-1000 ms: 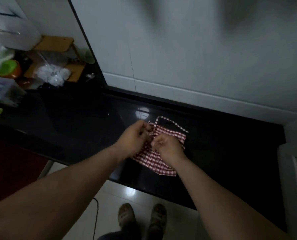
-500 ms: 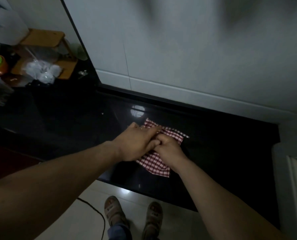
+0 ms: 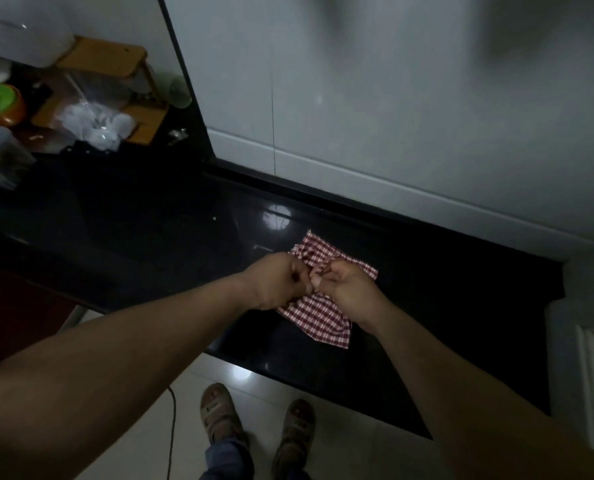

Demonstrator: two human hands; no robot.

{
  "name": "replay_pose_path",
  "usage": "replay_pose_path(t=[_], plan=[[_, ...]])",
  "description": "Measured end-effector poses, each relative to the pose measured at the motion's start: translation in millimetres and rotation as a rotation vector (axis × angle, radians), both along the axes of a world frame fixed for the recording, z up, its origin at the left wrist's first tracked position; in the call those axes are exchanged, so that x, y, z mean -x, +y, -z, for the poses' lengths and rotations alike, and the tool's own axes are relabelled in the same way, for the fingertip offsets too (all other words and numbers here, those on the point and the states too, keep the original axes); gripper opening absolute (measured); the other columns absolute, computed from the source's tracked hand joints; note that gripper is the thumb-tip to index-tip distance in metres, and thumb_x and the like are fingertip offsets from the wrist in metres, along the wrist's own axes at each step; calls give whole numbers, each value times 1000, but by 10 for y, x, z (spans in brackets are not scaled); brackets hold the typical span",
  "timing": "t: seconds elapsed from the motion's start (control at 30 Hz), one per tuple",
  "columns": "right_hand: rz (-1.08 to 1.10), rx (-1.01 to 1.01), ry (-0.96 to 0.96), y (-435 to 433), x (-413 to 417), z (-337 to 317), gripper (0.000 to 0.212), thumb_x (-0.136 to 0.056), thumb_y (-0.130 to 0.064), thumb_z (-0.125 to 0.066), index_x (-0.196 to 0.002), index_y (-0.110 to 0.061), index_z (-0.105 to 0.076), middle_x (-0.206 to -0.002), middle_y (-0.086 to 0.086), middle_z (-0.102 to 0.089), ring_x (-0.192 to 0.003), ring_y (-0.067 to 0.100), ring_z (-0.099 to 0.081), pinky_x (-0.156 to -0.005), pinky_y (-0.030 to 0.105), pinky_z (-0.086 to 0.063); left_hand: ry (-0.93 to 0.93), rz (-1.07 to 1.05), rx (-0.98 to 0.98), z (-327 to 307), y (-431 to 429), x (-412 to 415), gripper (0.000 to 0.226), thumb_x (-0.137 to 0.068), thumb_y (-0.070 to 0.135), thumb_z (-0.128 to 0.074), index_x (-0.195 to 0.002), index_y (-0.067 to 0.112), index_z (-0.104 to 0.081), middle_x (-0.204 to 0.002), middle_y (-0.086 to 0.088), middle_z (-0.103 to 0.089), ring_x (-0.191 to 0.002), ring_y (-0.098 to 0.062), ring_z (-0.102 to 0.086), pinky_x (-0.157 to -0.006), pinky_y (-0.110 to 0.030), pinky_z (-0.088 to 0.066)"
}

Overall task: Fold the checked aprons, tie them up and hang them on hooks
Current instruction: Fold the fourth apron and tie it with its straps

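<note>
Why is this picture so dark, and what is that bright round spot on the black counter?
Head view: dim light, so the glossy black countertop swallows detail; the round spot looks like lamp glare mirrored in it. Head view: wide-angle lens bends the counter's edge, blurry shadows cross the grey wall, yet the red-and-white checked apron reads clearly.

The apron [image 3: 318,315] is woven checked cloth, matt and creased; the countertop [image 3: 150,237] is polished, glossy black stone; the rack [image 3: 111,60] looks like bare wood.
</note>
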State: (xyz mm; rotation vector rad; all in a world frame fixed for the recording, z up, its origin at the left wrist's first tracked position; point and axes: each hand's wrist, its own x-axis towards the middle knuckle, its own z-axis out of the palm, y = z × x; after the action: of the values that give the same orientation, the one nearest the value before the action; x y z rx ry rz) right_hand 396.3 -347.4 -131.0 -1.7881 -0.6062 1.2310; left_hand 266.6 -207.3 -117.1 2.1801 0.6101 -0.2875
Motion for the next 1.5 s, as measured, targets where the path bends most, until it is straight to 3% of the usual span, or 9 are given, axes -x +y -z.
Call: replay_pose_path(t=[0.23,0.43,0.6,0.67,0.87,1.0,1.1,1.3,1.5], plan=[[-113,-26,-42,-46,-147,-76,8,-95,-5,-68,-98,-13,-71,-95,10,-77,-94,23,-74,-92,38,-58,-96,93,-18,78,35,-69,18,-90,27,-79,-91,28,-62,-78,16,-61,-70,4,-57,-59,-11,-37],[-24,-62,-207,-94,-50,-103,13,-91,-5,-72,-95,-16,-78,-88,-9,-77,-84,2,-72,-73,11,-52,-129,-12,0,215,-51,-60,20,-95,34,-73,-82,23,-64,-72,11,-65,-63,1,-58,-57,-15,-41],[10,-64,-312,-130,13,-69,14,-96,-11,-67,-96,-21,-76,-90,-10,-75,-87,-1,-69,-75,8,-49,-106,13,-116,173,-112,-93,23,-96,39,-60,-78,26,-55,-69,10,-60,-62,-2,-54,-61,-26,-39],[25,-58,-342,-127,47,-42,13,-98,-11,-64,-94,-19,-74,-89,-7,-74,-85,1,-68,-75,10,-49,-92,23,-198,153,-148,-99,23,-98,43,-53,-80,28,-51,-70,12,-57,-64,-1,-52,-60,-26,-36],[-20,67,-193,-141,-104,-47,12,-97,-13,-61,-90,-16,-71,-89,8,-73,-88,28,-71,-83,44,-56,-268,-7,-453,275,-360,-21,16,-104,41,-41,-101,28,-49,-88,9,-62,-71,-11,-53,-71,-32,-47],[-265,119,-265,-100,-235,-165,18,-101,-14,-60,-110,-20,-74,-99,-2,-75,-93,14,-72,-82,30,-59,-393,-2,-444,391,-366,82,19,-108,39,-40,-106,25,-52,-92,10,-61,-73,-6,-49,-66,-26,-37],[-268,130,-266,-86,-249,-199,12,-99,-16,-64,-102,-19,-75,-92,-3,-75,-84,7,-70,-74,23,-53,-380,25,-397,373,-334,85,12,-106,35,-46,-107,25,-53,-93,10,-60,-75,-6,-51,-64,-21,-33],[-192,90,-355,-113,-132,-148,12,-100,-18,-63,-93,-19,-72,-86,1,-72,-78,15,-67,-74,33,-55,-315,85,-339,238,-290,133,14,-102,37,-57,-104,28,-47,-89,12,-56,-72,-6,-52,-64,-23,-34],[-294,165,-420,-81,-105,-225,15,-103,-24,-54,-93,-21,-66,-73,-3,-62,-59,8,-52,-52,28,-42,-244,-81,-286,230,-346,140,17,-105,38,-51,-93,25,-49,-82,10,-55,-72,-11,-53,-65,-32,-43]])
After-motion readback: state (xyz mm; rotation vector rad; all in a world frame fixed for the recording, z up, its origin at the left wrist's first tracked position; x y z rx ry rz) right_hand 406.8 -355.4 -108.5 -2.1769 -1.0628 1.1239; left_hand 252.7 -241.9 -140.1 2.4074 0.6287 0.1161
